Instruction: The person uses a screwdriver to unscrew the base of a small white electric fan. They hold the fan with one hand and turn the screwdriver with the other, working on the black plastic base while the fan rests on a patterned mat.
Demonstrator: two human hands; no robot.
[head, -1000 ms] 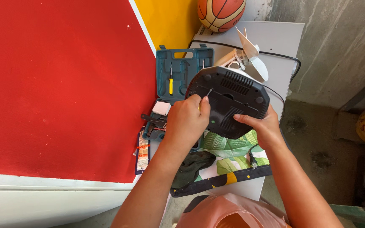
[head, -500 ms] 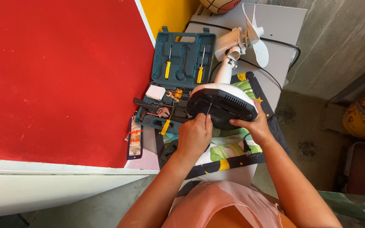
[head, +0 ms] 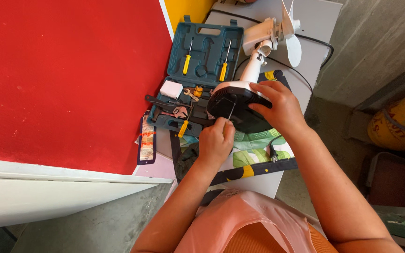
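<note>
A large red panel [head: 66,79] fills the left of the view, beside a small white table [head: 315,23] seen from above. On the table lies a leaf-patterned cloth [head: 254,154], and on it a white desk fan [head: 258,61] is tipped over, its round black base [head: 235,107] turned up toward the camera and its bare blades [head: 291,33] pointing away. The right hand [head: 277,105] is spread over the far rim of the base, pressing it steady. The left hand [head: 215,143] is closed around a screwdriver [head: 230,112], its thin shaft standing on the underside of the base. An open teal tool case [head: 202,61] sits just beside the fan, with yellow-handled screwdrivers [head: 186,63] in its slots and pliers [head: 179,112] lying loose. The risks, as a judgement: the tip could slip off the screw and jab the steadying hand close by; the tilted fan could roll on the soft cloth; a freed screw could drop among the loose tools; the black cord [head: 273,152] trails near the table edge.
</note>
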